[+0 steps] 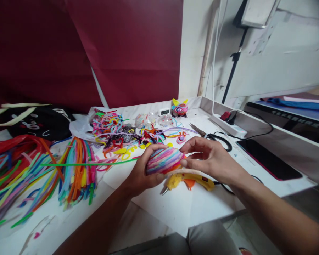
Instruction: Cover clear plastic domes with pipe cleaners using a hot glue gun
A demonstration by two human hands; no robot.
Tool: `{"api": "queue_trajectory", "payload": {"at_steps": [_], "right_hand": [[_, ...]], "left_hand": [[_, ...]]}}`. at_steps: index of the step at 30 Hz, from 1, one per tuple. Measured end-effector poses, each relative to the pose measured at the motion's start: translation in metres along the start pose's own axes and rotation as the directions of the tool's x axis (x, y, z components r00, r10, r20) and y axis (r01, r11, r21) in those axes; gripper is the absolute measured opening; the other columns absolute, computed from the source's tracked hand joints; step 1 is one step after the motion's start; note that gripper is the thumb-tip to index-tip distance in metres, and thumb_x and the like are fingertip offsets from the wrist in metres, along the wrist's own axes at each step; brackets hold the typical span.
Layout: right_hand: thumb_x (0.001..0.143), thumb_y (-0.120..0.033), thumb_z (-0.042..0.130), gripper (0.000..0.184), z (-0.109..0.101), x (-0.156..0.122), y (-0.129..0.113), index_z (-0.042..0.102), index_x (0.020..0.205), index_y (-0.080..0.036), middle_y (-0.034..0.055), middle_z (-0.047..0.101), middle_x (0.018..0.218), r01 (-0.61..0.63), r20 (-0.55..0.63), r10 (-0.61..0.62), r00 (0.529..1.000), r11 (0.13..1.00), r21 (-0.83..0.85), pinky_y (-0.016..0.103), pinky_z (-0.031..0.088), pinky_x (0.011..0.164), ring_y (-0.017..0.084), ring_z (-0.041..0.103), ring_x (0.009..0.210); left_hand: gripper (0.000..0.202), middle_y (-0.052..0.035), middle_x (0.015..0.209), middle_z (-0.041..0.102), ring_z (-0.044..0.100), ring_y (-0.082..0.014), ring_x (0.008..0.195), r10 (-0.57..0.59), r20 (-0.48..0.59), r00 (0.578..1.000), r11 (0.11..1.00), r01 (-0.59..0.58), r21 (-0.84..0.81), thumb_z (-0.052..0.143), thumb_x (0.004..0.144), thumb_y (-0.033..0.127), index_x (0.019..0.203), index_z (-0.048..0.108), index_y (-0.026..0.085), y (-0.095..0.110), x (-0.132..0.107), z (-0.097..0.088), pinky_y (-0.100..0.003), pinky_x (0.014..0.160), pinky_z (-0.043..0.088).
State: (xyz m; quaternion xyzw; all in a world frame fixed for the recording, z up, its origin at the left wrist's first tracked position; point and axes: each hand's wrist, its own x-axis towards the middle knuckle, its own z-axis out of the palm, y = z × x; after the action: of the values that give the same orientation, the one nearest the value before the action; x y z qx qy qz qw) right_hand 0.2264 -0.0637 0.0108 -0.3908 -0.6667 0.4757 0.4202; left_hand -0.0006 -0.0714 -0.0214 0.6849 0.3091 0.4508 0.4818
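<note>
My left hand (140, 170) is wrapped around a rounded ball (163, 160) covered in striped, multicoloured pipe cleaners, held above the white table (175, 209). My right hand (211, 157) touches the ball's right end with thumb and fingertips pressed on it. A green pipe cleaner (90, 163) runs left from the ball across the table. Just under my hands lies a yellow glue gun (187, 180) with an orange trigger, its nozzle pointing left.
Bundles of coloured pipe cleaners (42, 173) cover the left of the table, with cut scraps (122, 136) behind. Scissors (211, 136), a power strip (228, 125), a dark phone (268, 159), a small clock (164, 111) and a finished ball figure (179, 108) lie at the back right. A black bag (39, 122) sits far left.
</note>
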Motion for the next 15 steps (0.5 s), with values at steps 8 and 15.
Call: {"api": "queue_trajectory", "payload": {"at_steps": [8,15], "right_hand": [[0.062,-0.039,0.087,0.042,-0.0038,0.0024,0.0085,0.063,0.088,-0.017,0.0034,0.068,0.086,-0.005,0.06,0.004,0.998,1.0,0.02,0.028,0.053,0.06,0.017,0.066,0.072],[0.056,-0.039,0.089,0.044,-0.0013,0.0054,0.0047,0.061,0.083,-0.017,0.003,0.067,0.083,-0.033,0.055,0.033,0.998,0.999,0.003,0.027,0.054,0.059,0.017,0.065,0.072]], "left_hand": [[0.066,-0.0077,0.119,0.054,0.059,-0.0226,0.094,-0.033,0.038,0.999,0.999,0.034,-0.021,0.079,0.068,0.042,0.125,0.05,0.023,-0.002,0.0011,-0.0014,-0.028,0.074,0.049],[0.063,-0.0078,0.121,0.053,0.058,-0.0234,0.097,-0.028,0.025,0.999,0.999,0.027,0.047,0.078,0.069,0.043,0.123,0.052,0.024,-0.001,0.0011,0.0,-0.029,0.076,0.05]]}}
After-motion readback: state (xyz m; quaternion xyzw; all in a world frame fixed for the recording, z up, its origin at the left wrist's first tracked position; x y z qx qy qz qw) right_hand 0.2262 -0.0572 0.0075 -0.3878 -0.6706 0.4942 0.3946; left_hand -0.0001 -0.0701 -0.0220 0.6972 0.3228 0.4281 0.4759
